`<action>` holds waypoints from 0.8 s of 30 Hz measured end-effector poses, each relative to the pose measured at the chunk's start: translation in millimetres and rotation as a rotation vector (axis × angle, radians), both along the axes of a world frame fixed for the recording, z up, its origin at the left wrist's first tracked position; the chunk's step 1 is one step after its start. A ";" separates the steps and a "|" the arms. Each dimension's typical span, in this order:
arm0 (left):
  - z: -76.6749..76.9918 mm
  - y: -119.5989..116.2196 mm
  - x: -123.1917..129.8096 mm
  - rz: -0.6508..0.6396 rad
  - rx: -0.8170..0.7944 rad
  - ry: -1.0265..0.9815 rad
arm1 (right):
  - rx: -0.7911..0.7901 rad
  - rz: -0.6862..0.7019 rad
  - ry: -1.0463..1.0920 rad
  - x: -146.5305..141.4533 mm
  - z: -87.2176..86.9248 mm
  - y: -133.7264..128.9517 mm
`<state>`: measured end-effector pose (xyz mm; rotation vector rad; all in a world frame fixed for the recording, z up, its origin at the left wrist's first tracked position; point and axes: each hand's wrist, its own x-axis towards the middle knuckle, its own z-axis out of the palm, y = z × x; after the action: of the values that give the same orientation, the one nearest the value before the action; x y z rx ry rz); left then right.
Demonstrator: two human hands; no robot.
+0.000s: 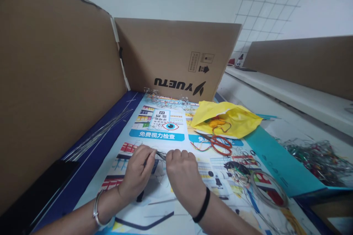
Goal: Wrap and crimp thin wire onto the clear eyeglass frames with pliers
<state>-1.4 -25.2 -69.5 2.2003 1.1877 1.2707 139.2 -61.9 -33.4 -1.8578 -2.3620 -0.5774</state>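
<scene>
My left hand [139,169], with a silver bangle at the wrist, is closed in a pinch at the centre of the printed mat [158,200]. Beside it my right hand [183,174], a black band at its wrist, is curled into a fist. A short bundle of thin dark wires [161,155] spans the small gap between them, gripped at both ends. Its ends are hidden by the fingers. Red-handled scissors [220,145] lie beyond the right hand, against an open yellow bag [238,119] with an orange item inside.
Long straight wires [96,137] lie at the left. Cardboard panels [173,55] stand behind and at the left. A round clear container [268,189] sits at the right, near a turquoise flap [284,165] and a tangled wire heap [320,159].
</scene>
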 end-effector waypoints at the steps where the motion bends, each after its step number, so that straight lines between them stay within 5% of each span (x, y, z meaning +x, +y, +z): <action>1: -0.1 0.0 0.0 0.000 0.002 -0.001 | -0.005 0.003 -0.001 0.3 -0.2 0.3; 24: -0.7 6.3 -2.3 -0.021 -0.054 -0.006 | -0.195 0.040 0.101 22.1 0.7 8.4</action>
<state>-3.7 -18.9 -70.2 2.1639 1.1794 1.2217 161.3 -53.5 -32.7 -1.8594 -2.4587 -0.2505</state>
